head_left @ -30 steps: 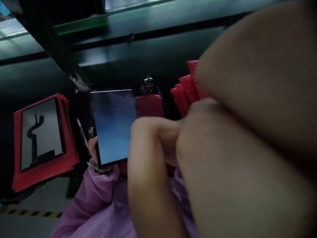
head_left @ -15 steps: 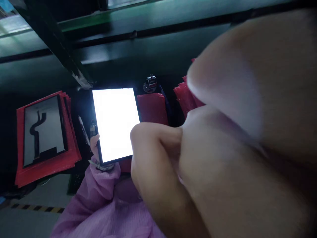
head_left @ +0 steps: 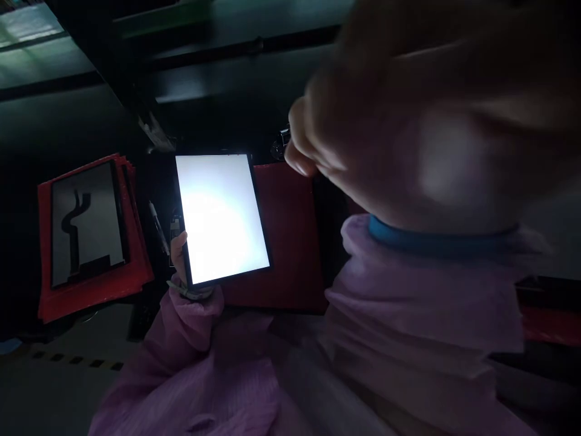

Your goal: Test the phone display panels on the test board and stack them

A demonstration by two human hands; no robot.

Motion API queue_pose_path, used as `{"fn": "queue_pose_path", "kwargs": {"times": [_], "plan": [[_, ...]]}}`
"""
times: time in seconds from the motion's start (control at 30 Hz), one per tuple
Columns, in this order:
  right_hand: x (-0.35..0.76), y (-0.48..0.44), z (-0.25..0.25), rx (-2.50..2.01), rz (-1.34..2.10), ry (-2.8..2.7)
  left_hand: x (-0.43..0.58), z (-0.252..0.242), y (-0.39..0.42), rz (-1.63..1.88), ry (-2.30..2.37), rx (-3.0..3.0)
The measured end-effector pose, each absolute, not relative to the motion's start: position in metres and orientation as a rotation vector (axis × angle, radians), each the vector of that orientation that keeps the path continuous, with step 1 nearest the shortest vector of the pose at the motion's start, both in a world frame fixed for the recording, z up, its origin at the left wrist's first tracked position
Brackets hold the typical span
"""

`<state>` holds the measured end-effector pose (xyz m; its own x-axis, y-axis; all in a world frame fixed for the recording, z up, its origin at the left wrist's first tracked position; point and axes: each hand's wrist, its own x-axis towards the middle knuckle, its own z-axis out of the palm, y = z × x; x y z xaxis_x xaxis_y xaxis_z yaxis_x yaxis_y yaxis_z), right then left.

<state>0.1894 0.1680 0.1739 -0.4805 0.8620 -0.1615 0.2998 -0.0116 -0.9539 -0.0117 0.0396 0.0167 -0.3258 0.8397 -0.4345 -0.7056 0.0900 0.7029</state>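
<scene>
A glowing white flat panel (head_left: 224, 218) with a thin black edge, like a lit screen, is tilted slightly in front of me. My left hand (head_left: 178, 253) grips its lower left edge; the thumb shows at the side and the other fingers are hidden behind it. Large and blurred, my right hand (head_left: 385, 127) is raised close to the camera on the right. Its fingers curl inward, and whatever they may hold is hidden. Under and beside the lit panel lies a red sheet (head_left: 290, 242).
At left, a dark-framed panel (head_left: 91, 224) with a reflection rests on stacked red sheets (head_left: 45, 242). A pen (head_left: 158, 227) lies between stack and lit panel. A small shiny metal device (head_left: 278, 149) is partly behind my right hand. A dark post (head_left: 104, 66) slants at upper left.
My right hand and forearm have swung upward, baring the lit panel's right edge and more of the red sheet. The view is darker. My left hand keeps its grip.
</scene>
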Motion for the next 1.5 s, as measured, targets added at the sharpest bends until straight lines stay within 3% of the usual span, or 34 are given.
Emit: {"fn": "queue_pose_path", "kwargs": {"times": [0.1,0.2,0.37,0.6,1.03,1.13,1.27,1.5], "plan": [[0.172,0.188,0.147,-1.107,1.153,-1.802,-0.013,0.015,0.042,1.588,0.964,0.154],[0.155,0.218,0.101,-1.296,0.877,-1.979,-0.011,0.013,0.042,1.607,0.940,0.180],[0.141,0.243,0.052,-1.323,0.907,-2.082,-0.009,0.012,0.043,1.635,0.911,0.137],[0.137,0.235,0.060,-1.388,1.107,-2.196,-0.011,0.007,0.042,1.736,0.901,0.075],[0.139,0.242,0.046,-1.280,0.932,-2.103,-0.006,0.010,0.043,1.743,0.904,0.000],[0.139,0.236,0.055,-1.211,1.031,-2.056,-0.006,0.009,0.044,1.780,0.949,0.085],[0.140,0.226,0.070,-0.941,1.447,-1.905,-0.005,0.009,0.044,1.771,0.958,0.140],[0.135,0.208,0.089,-0.498,1.944,-1.261,0.001,0.017,0.046,1.763,0.991,0.134]]}}
